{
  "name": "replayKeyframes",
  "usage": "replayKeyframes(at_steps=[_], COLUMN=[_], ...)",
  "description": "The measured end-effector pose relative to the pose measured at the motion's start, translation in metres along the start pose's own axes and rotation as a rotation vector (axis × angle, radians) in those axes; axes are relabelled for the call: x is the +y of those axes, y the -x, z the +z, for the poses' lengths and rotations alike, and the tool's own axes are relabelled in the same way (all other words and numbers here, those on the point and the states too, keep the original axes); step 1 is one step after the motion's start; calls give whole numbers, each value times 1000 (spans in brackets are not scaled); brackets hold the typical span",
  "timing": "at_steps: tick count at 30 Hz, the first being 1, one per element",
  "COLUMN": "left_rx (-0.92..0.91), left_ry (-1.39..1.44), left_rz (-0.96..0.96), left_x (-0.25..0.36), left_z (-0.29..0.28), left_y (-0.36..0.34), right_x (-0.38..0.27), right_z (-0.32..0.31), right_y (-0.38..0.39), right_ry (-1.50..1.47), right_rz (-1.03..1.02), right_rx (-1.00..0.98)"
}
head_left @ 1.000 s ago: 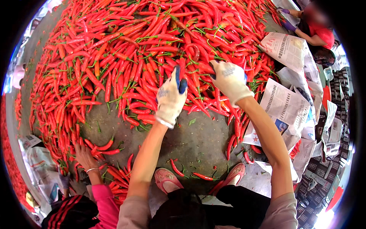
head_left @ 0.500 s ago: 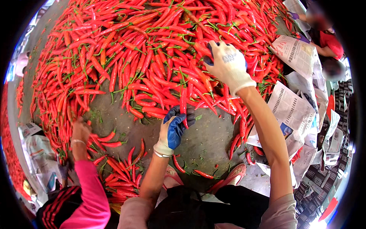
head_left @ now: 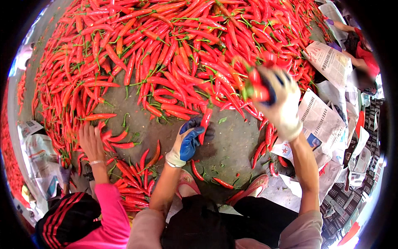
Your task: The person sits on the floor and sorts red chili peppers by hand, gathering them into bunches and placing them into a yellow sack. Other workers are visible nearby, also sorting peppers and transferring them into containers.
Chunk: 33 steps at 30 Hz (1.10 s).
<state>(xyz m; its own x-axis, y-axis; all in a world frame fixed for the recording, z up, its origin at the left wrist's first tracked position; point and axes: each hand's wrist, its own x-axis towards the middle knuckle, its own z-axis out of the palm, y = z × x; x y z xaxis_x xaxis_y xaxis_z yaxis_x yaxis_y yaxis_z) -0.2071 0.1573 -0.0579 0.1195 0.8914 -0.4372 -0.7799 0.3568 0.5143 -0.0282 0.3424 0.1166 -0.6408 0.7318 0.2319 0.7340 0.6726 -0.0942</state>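
Note:
A red chili pepper (head_left: 206, 122) points upward in my left hand (head_left: 183, 145), which wears a white glove with a blue coated palm and is closed around it. My right hand (head_left: 282, 101), gloved the same way, is raised over the pile's near right edge. It grips a few red chilies (head_left: 258, 86) with green stems; motion blurs them, and their number cannot be made out. Beyond both hands spreads a large pile of red chilies (head_left: 178, 83). A few loose ones, such as one chili (head_left: 223, 182), lie between my pink shoes (head_left: 253, 187).
At left, a co-worker's bare hand (head_left: 90, 143) touches the pile's edge, beside a smaller heap of chilies (head_left: 133, 182). Newspaper sheets (head_left: 319, 114) lie along the right, near another person's arm (head_left: 346, 27). More newspaper (head_left: 41, 155) lies far left. Dark ground (head_left: 228, 145) shows before me.
My right hand has come back from the pile, toward me and to the right, now with chilies in it. My left hand stays nearly in place with its chili. The co-worker's hand has shifted slightly.

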Motion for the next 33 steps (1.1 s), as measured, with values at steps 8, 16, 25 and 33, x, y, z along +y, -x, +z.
replayKeyframes(at_steps=[8, 16, 25, 33], left_rx=[101, 381, 276, 192], left_ry=[-76, -1487, -1916, -680], left_rz=[49, 568, 410, 517], left_x=[39, 115, 105, 98], left_z=[24, 63, 52, 54], left_y=[27, -55, -46, -39], right_x=[-17, -36, 20, 14], right_z=[13, 83, 87, 61], right_y=[100, 1, 37, 48], right_ry=[-465, 34, -1067, -1910], right_rz=[111, 422, 892, 1002], right_rx=[-1093, -403, -218, 74])
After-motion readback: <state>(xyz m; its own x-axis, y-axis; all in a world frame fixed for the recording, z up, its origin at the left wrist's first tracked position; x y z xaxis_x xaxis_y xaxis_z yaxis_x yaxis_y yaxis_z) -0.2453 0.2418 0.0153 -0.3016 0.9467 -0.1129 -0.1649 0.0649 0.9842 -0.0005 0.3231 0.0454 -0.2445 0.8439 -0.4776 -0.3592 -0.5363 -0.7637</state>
